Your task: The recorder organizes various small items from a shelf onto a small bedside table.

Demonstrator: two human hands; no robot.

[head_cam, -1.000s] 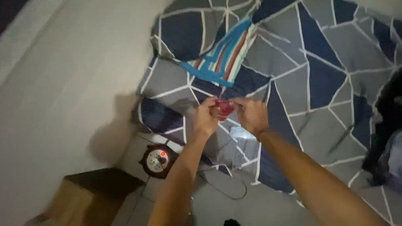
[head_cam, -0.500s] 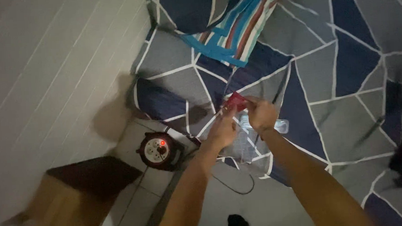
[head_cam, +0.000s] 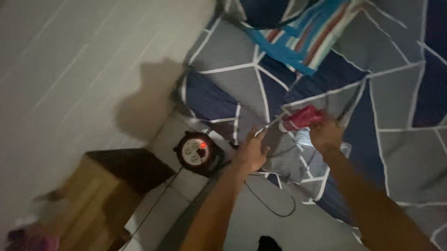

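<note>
My right hand (head_cam: 326, 133) holds a small red wrapper-like thing (head_cam: 302, 118) above the edge of a bed with a grey, navy and white patchwork cover (head_cam: 386, 84). My left hand (head_cam: 251, 152) hovers a little to the left and lower, fingers spread, holding nothing I can make out. A clear plastic bottle (head_cam: 307, 141) lies on the cover just under my right hand. The picture is dark and blurred.
A round cable reel with a red light (head_cam: 196, 151) sits on the tiled floor beside the bed, its cable (head_cam: 270, 205) looping under my arms. A wooden box (head_cam: 91, 201) stands at the lower left. A blue striped cloth (head_cam: 306, 37) lies on the bed.
My left hand has let go of the red thing and dropped away to the left. My right hand keeps it. The view has swung right.
</note>
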